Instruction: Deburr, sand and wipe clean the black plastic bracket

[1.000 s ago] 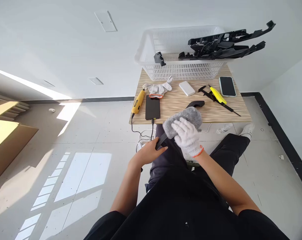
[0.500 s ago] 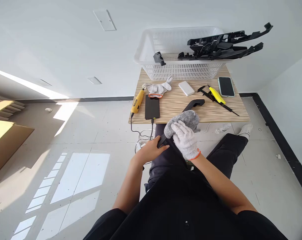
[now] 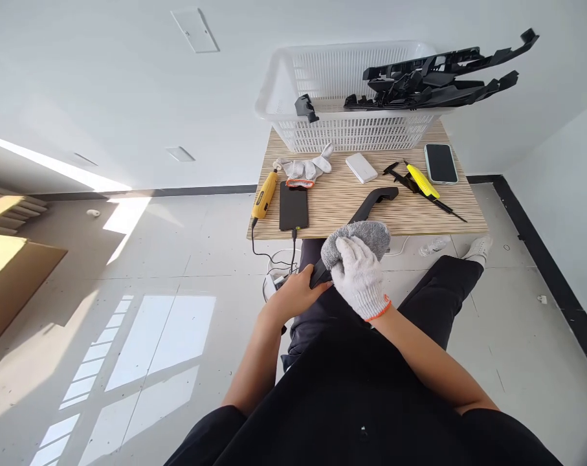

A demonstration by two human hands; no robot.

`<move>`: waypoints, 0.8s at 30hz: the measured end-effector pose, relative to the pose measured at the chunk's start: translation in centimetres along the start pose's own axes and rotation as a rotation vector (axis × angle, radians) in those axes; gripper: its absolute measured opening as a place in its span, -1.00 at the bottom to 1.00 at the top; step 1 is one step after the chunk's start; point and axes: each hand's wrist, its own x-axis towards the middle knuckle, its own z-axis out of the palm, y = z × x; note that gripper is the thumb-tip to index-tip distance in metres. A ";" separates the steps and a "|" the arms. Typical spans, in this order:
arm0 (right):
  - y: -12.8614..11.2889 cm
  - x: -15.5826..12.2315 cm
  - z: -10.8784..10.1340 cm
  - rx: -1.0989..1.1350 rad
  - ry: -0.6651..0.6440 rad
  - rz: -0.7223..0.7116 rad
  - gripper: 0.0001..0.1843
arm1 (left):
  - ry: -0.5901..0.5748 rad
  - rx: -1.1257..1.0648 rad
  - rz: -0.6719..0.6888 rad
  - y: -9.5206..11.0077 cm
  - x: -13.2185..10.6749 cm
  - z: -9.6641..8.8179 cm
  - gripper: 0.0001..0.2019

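My bare left hand (image 3: pixel 297 294) grips the near end of a long black plastic part (image 3: pixel 371 202) that slants up over the front edge of the wooden table (image 3: pixel 342 210). In a white knit glove with an orange cuff, my right hand (image 3: pixel 357 277) is closed on a grey cloth (image 3: pixel 365 233) and presses it onto the part's middle, which the cloth hides.
On the table lie a yellow rotary tool (image 3: pixel 264 194), a black tablet (image 3: pixel 294 206), a spare glove (image 3: pixel 305 169), a white power bank (image 3: pixel 362 167), a yellow knife (image 3: pixel 423 182) and a phone (image 3: pixel 440 163). A white basket (image 3: pixel 344 133) holds several black parts (image 3: pixel 433 81). Cables hang below.
The cloth and my right hand have slid down the black part toward my left hand, baring more of the part's far end on the table.
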 end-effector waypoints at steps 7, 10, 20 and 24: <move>-0.9 0.0 -0.6 -0.046 0.044 0.054 -0.47 | 0.018 0.059 0.040 -0.1 0.4 0.7 -0.67; -1.1 -0.4 -0.6 -0.072 0.048 0.069 -0.51 | 0.018 0.063 0.060 0.0 0.6 1.0 -0.70; -0.3 -0.5 -0.9 -0.111 0.002 0.088 -0.33 | 0.003 0.027 0.054 0.3 0.7 0.7 -0.65; -0.2 -0.4 -1.6 -0.094 -0.140 0.121 -0.35 | -0.002 0.023 0.051 0.3 0.9 0.8 -0.62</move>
